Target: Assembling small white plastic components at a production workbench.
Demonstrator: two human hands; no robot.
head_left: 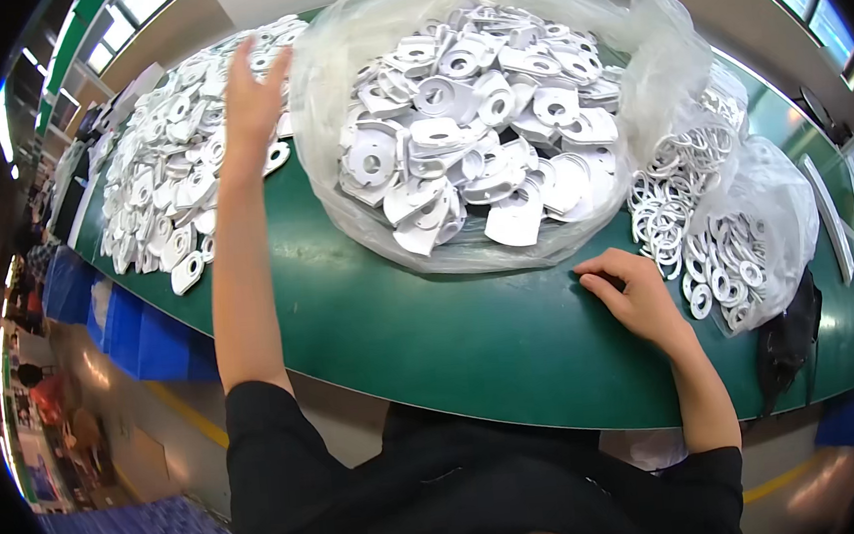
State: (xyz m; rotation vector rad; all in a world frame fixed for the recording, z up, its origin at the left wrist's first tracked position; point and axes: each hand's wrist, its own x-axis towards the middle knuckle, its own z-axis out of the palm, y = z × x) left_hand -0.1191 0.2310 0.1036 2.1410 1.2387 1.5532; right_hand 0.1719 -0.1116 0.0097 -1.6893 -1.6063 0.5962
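Note:
Over on the left, my left hand (255, 95) reaches to a heap of white plastic parts with round holes (176, 136). Its fingers are spread and I see nothing in them. The hand is at the heap's right side, beside a large clear plastic bag (324, 165). More white plastic parts with rounded ends and holes (475, 113) fill that opened bag. My right hand (638, 299) rests on the green table (423, 338) below the bag's near right edge. Its fingers are loosely curled and closed, with nothing visible between thumb and forefinger.
White plastic rings (659, 219) lie loose right of the big bag. A smaller clear bag (772, 190) holds more rings (718, 264). Near the right table edge sits a black bag-like item (792, 339). Blue bins (141, 330) stand below the table's left edge.

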